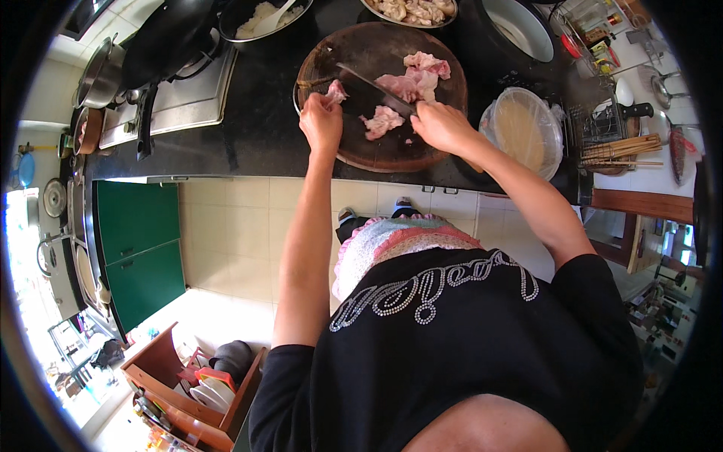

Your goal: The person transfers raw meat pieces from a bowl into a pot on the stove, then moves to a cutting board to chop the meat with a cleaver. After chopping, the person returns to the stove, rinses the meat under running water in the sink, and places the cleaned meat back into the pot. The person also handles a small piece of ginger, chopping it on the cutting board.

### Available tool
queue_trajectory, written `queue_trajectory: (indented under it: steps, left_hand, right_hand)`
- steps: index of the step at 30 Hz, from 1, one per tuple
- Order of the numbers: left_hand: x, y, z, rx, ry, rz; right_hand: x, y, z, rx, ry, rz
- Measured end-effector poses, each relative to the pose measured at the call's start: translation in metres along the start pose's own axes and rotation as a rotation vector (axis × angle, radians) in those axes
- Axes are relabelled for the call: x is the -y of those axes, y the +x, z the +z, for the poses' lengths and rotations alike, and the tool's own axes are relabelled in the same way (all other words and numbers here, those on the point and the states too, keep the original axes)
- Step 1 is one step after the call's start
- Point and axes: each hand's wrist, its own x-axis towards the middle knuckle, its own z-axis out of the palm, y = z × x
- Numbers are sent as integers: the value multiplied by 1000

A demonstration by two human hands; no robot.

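Observation:
A round wooden chopping board lies on the black counter before me. On its left part, my left hand pinches a small piece of raw meat between thumb and fingers. My right hand grips a knife, whose broad metal blade points up and left across the board. A larger pile of raw meat lies beyond the blade, partly covered by it. Nearer to me, between my hands, sits a separate pale pink piece of meat. The knife's handle is mostly hidden in my right hand.
Behind the board stand a bowl of pale food pieces and a pot of rice. A rice cooker and a plastic-covered bowl stand at the right. To the left, a black wok sits over the stove, its handle pointing towards me.

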Motion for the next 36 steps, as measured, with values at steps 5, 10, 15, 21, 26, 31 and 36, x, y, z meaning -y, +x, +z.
queue_trajectory:
  steps: [5,10,15,21,26,31,36]
  left_hand:
    - [0,12,-22,79,107,101]
    - [-21,12,-29,116,299,339]
    - [-46,-24,-2,360,265,468]
    - [-35,-41,10,282,29,520]
    - [-28,-45,12,224,5,530]
    - [-25,-49,15,151,2,550]
    - [-22,-46,16,100,-4,553]
  right_hand:
    - [-6,-2,-3,-53,226,42]
    - [-1,-8,-11,-241,799,110]
    - [-11,-29,-19,-414,624,3]
    - [-13,-26,0,-207,162,-89]
    - [-2,-8,-10,-284,152,-138]
    - [10,-10,-21,-623,449,-293]
    - [1,-13,-6,-64,81,38]
